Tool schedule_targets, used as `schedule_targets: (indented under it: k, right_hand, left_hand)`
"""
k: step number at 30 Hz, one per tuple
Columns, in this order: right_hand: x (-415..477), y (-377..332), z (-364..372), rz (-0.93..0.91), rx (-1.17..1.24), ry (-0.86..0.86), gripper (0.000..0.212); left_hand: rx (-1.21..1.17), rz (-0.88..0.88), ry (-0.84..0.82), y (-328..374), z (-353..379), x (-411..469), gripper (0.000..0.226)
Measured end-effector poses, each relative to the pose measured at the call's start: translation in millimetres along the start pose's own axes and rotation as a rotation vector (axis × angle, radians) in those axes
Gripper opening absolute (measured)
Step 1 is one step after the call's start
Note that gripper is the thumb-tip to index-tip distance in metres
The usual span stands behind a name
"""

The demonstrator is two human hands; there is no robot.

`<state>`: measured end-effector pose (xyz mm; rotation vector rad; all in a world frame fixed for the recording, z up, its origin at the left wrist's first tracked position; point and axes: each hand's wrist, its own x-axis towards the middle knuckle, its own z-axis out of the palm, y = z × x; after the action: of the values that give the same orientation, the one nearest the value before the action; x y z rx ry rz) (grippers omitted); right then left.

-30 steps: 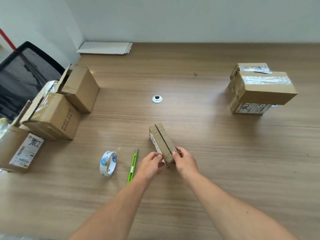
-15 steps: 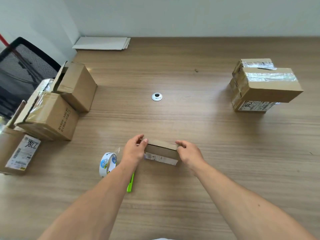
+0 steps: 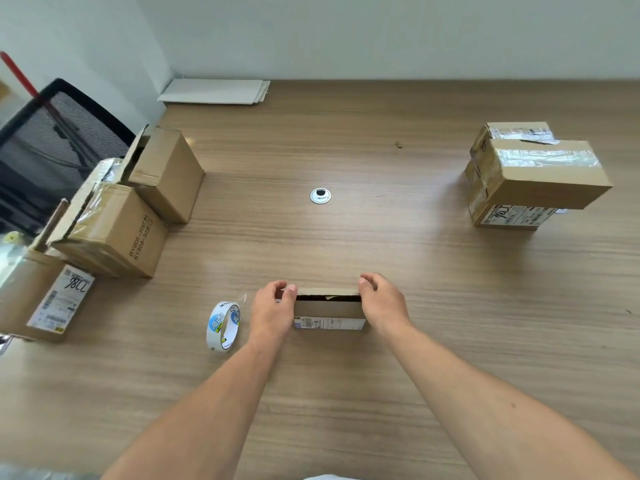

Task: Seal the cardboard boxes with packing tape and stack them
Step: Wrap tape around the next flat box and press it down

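A small flat cardboard box (image 3: 329, 311) lies on the wooden table in front of me, its long side toward me and a dark gap showing between its top flaps. My left hand (image 3: 273, 311) grips its left end with curled fingers. At the box's right end my right hand (image 3: 382, 304) holds on in the same way. A roll of white packing tape (image 3: 223, 325) stands on edge just left of my left hand. Two taped boxes (image 3: 535, 173) sit stacked at the far right. The green cutter is hidden under my left forearm.
Several unsealed boxes (image 3: 114, 223) crowd the table's left edge, one with a white label (image 3: 60, 301). A black mesh chair (image 3: 52, 140) stands behind them. Flattened white sheets (image 3: 214, 91) lie at the back wall. A round cable grommet (image 3: 320, 195) marks the table's middle.
I turned the small box from pointing away from me to lying crosswise. My hands moved from its near end to its two ends, and the gap between its flaps now shows.
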<state>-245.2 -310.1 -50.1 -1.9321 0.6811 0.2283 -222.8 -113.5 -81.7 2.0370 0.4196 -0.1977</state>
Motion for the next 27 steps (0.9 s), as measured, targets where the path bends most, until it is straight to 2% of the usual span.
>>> schedule_targets:
  k: [6,10,13,16,19,24,27]
  right_hand:
    - [5.6,-41.2,-2.9,-0.148,-0.115,0.025,0.034]
    - [-1.6,-79.3,16.3,-0.301,-0.041,0.019,0.032]
    - [-13.9,-100.4,44.3,-0.359,0.060,-0.049,0.024]
    - [-29.9,-105.7,83.7,-0.215,0.202,-0.242,0.020]
    - [-42.1,-91.7,126.6,-0.033,0.177,-0.354,0.024]
    - [-55.4,-60.4,171.2,0.231,0.280,-0.344,0.022]
    - [-49.3,-50.0,193.5,0.423,0.441,-0.311,0.023]
  left_hand:
    - [-0.031,0.056,0.066,18.2,-30.8,4.4,0.019]
    - [0.099,0.116,0.236,15.4,-69.1,21.1,0.021]
    - [0.321,-0.038,0.219,0.3,-94.6,32.8,0.032]
    - [0.407,-0.275,0.037,-12.9,-109.0,31.4,0.037]
    - [0.265,-0.387,-0.134,-19.4,-113.4,24.3,0.044]
    - [0.194,-0.247,-0.206,-16.0,-122.0,24.0,0.036]
    - [0.145,-0.226,-0.214,-10.3,-130.2,31.7,0.038]
